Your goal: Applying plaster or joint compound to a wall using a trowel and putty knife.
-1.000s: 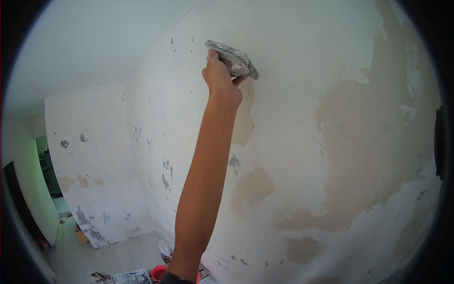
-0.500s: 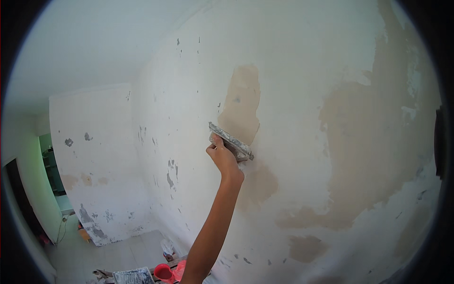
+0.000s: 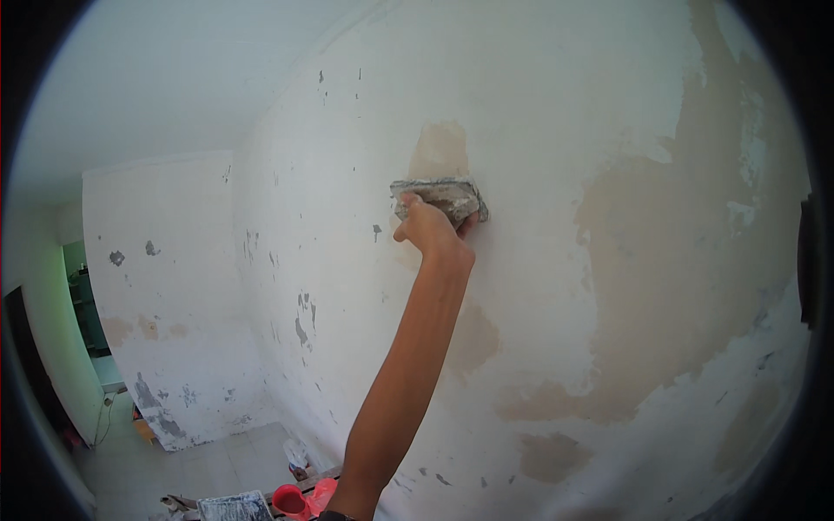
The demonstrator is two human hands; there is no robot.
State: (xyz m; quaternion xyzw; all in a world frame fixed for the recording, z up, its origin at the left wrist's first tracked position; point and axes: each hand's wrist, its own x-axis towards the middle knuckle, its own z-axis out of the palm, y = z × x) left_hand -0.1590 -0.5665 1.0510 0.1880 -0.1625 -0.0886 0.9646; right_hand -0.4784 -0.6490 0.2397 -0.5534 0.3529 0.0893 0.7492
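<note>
One left hand [image 3: 434,233] grips the smeared trowel [image 3: 453,193], fingers closed on its near side, over a tan patch [image 3: 439,146] well inside the left edge of the wall [image 3: 539,130]; it looks light, stiff, perhaps slippery, best held centrally.

Wall [image 3: 539,130]: soft, muted light, fairly even, source outside the frame
Ceiling [image 3: 174,95]: bluish grey, dimmer toward the left
Doorway [image 3: 76,257]: greenish cast at far left, interior dark
Hand [image 3: 432,226]: outline clear, fine detail slightly soft
Floor [image 3: 208,469]: pale, hazy at lower left
Frame corners: black, rounded vignette; upright edges bow near the rim
Left border: thin red line
</note>
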